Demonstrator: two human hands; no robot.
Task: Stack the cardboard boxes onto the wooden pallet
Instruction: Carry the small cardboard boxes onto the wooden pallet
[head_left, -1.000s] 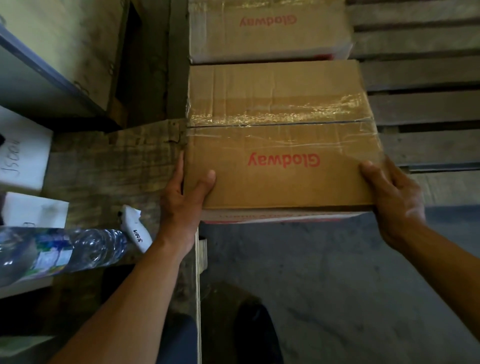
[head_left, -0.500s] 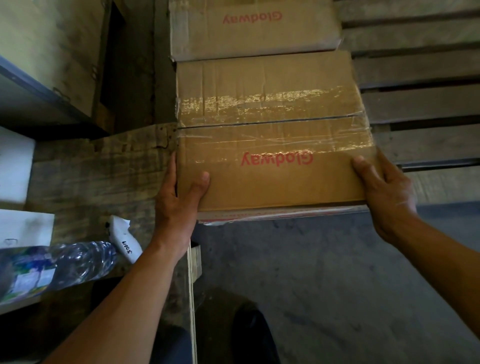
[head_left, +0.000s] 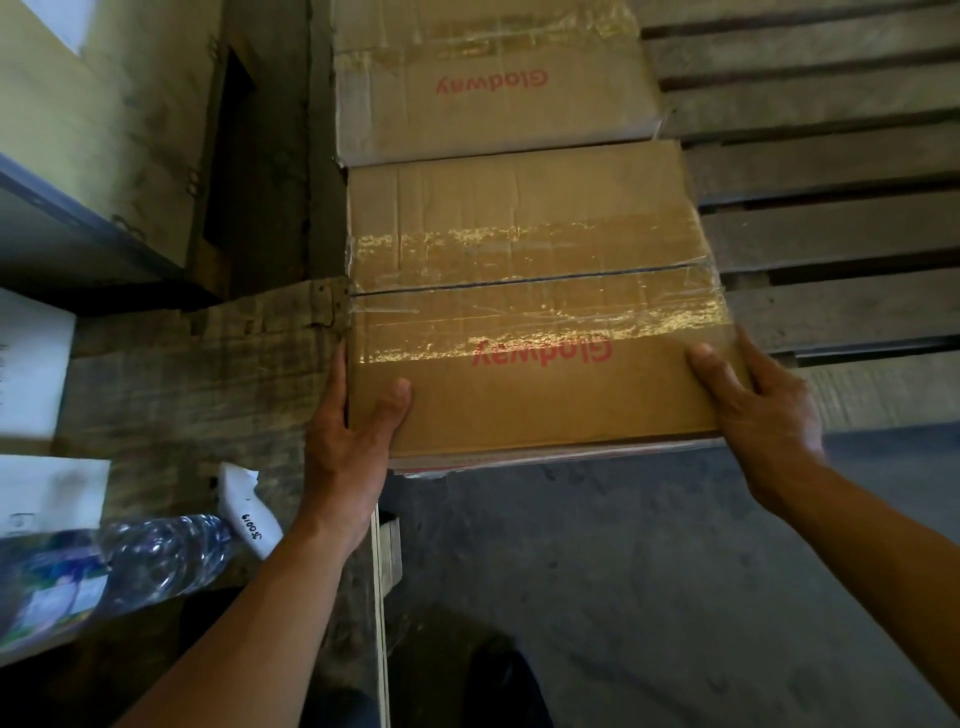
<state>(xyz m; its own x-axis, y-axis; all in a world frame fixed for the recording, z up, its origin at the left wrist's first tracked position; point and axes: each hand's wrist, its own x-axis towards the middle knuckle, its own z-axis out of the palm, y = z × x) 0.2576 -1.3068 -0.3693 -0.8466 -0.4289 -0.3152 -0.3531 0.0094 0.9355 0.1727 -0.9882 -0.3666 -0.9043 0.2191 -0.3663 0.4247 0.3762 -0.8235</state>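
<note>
A taped brown cardboard box (head_left: 524, 291) printed "Glodway" lies in front of me, its near edge jutting over the floor. My left hand (head_left: 349, 436) grips its near left corner, thumb on top and fingers down the side. My right hand (head_left: 758, 400) grips the near right corner the same way. A second "Glodway" box (head_left: 488, 83) sits just beyond it, touching its far edge. The wooden pallet (head_left: 826, 208) with grey slats stretches to the right of both boxes.
A rough wooden table (head_left: 197, 374) stands at the left with a plastic water bottle (head_left: 119, 566), a white labelled object (head_left: 249, 512) and white boxes (head_left: 31, 364). A pale cabinet (head_left: 104, 130) is at the far left. Grey concrete floor (head_left: 649, 582) lies below.
The held box has shifted slightly away from me toward the far box, with both hands staying on its near corners. The view has tilted a little.
</note>
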